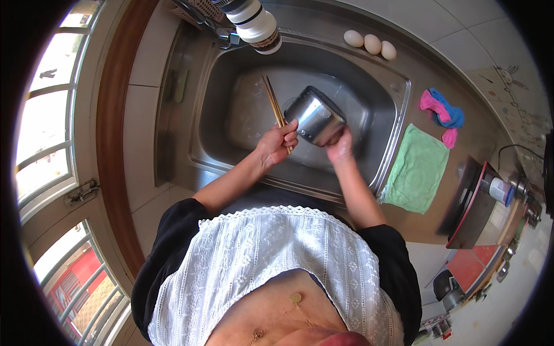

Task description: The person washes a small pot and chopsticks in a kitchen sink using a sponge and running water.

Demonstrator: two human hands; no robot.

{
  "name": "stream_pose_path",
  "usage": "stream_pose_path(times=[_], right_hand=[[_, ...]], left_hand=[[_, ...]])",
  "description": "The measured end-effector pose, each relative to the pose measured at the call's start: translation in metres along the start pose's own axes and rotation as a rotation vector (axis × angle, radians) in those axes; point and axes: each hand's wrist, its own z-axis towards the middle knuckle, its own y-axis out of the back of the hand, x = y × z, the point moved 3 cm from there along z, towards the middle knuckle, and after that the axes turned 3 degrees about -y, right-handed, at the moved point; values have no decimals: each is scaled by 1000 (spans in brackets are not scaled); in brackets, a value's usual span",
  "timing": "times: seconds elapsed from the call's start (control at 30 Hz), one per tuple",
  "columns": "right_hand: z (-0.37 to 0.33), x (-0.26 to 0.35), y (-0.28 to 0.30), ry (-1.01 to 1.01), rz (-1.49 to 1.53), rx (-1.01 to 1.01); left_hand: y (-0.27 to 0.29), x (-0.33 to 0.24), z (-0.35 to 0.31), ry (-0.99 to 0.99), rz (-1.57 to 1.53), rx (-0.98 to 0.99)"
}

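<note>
Over the stainless steel sink [231,63] I hold a shiny metal pot [314,115], tipped on its side. My left hand [278,142] is closed round a pair of wooden chopsticks [273,101], whose darker ends point up and away from me. Its fingertips also meet the pot's left edge. On the pot's lower right, my right hand [340,145] grips the wall; some of those fingers are hidden behind the metal. The inside of the pot does not show.
A white faucet head [262,32] hangs over the sink's far edge. Three eggs [372,44] lie on the back ledge. To the right are a green cloth [416,168], a pink and blue cloth [447,112] and a dark red-edged appliance [466,205]. A barred window [49,109] stands at left.
</note>
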Motion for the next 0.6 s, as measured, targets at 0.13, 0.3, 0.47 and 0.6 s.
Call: stream_pose_path(times=[0.13,0.3,0.47,0.6], right_hand=[[-47,-29,-45,353,-104,84],[-66,-40,-73,844,-896,30],[-54,4,-81,1131,-1180,177],[-17,34,-67,518,-778,331]], left_hand=[[2,15,5,-171,320,-130],[11,21,14,-384,689,-182],[-3,-3,4,-413,1037,128],[4,-17,-7,-164,1006,199]])
